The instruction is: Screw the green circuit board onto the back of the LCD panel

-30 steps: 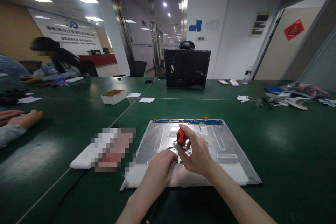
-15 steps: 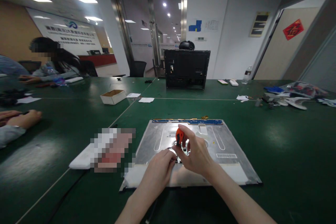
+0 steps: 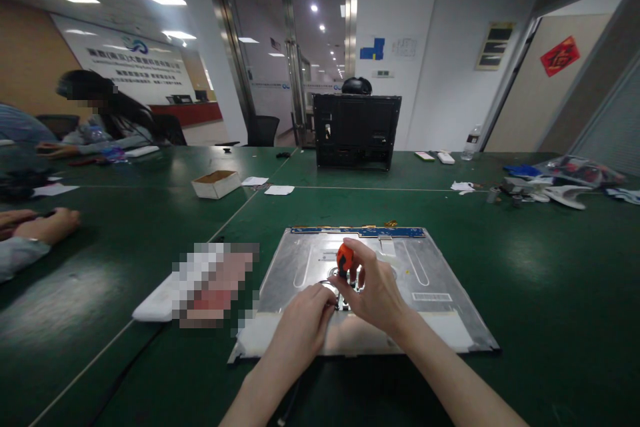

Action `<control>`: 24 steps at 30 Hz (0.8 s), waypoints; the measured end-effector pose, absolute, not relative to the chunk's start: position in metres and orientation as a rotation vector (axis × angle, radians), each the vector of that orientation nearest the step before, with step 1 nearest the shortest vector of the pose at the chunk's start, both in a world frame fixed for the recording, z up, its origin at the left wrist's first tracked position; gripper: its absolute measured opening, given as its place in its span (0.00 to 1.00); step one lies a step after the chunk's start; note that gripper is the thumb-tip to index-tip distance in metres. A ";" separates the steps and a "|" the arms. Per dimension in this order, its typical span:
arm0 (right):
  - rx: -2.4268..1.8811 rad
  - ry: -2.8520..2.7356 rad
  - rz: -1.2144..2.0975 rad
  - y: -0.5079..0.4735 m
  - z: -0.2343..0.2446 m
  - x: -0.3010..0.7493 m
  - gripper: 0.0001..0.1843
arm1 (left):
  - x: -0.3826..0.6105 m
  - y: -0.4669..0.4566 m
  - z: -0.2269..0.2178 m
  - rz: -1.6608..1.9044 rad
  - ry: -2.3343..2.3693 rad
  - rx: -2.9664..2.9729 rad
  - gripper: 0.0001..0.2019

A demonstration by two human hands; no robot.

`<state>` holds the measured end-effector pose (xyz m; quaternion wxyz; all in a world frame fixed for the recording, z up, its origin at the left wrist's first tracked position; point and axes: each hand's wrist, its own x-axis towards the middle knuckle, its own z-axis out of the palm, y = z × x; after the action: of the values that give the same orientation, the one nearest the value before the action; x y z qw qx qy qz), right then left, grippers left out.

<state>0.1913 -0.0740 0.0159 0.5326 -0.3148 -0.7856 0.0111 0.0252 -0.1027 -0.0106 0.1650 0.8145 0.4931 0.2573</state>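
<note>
Our left hand is by the middle of the silver panel; we can't tell if it pinches anything. Our right hand grips an orange tool upright there. Past them sit a white box, then a black frame.

The panel lies on the table, casing behind, box behind-left.

One head-worn camera, sole view: looked forward and down from behind and above the left hand and right hand, both near at lower centre over a silvery panel; green tabletop spread across mid-view, glass doors stood far at upper centre.
</note>
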 end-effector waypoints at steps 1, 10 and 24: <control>-0.748 -1.877 0.027 -0.074 0.016 0.192 0.27 | 0.025 -0.103 -0.011 0.739 1.400 2.324 0.09; -0.698 -1.904 0.136 -0.078 0.020 0.193 0.32 | 0.028 -0.105 -0.002 0.698 1.441 2.314 0.08; -0.701 -1.908 0.151 -0.076 0.018 0.194 0.32 | 0.028 -0.105 -0.005 0.717 1.411 2.332 0.10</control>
<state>0.1939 -0.0764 0.0181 0.5241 -0.2930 -0.7972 0.0632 0.0276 -0.1050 -0.0048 0.1611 0.8166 0.4940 0.2512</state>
